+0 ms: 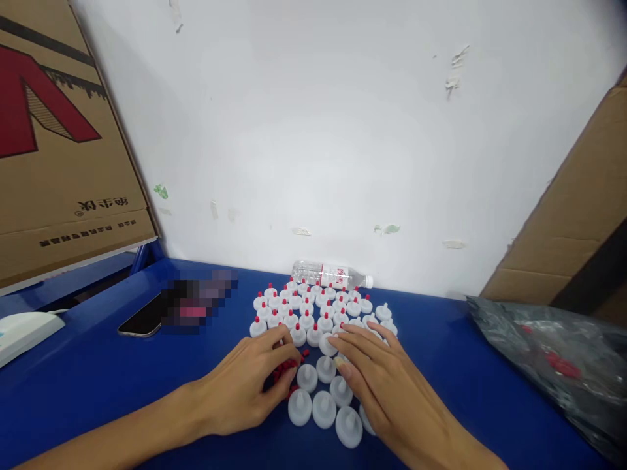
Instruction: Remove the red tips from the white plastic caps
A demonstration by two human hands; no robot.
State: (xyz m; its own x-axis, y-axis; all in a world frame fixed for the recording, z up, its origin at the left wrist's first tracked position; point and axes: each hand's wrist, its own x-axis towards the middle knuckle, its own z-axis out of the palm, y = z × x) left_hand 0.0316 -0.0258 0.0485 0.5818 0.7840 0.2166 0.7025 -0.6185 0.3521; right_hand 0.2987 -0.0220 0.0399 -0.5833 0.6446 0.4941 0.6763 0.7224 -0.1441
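My left hand curls its fingers and thumb around a small pile of red tip caps on the table, with some red showing between them. My right hand reaches over the white nozzle lids, fingers stretched forward and thumb apart. Its fingertips are close to a bare white nozzle lid; whether they press on it I cannot tell. Between my hands stand several bare lids, nozzles up. Behind them are rows of white lids with red tips. My right hand hides some lids.
A clear plastic bottle lies along the wall behind the lids. On the left are a phone, a white device and a large cardboard box. A grey plastic bag with red pieces lies right, near more cardboard.
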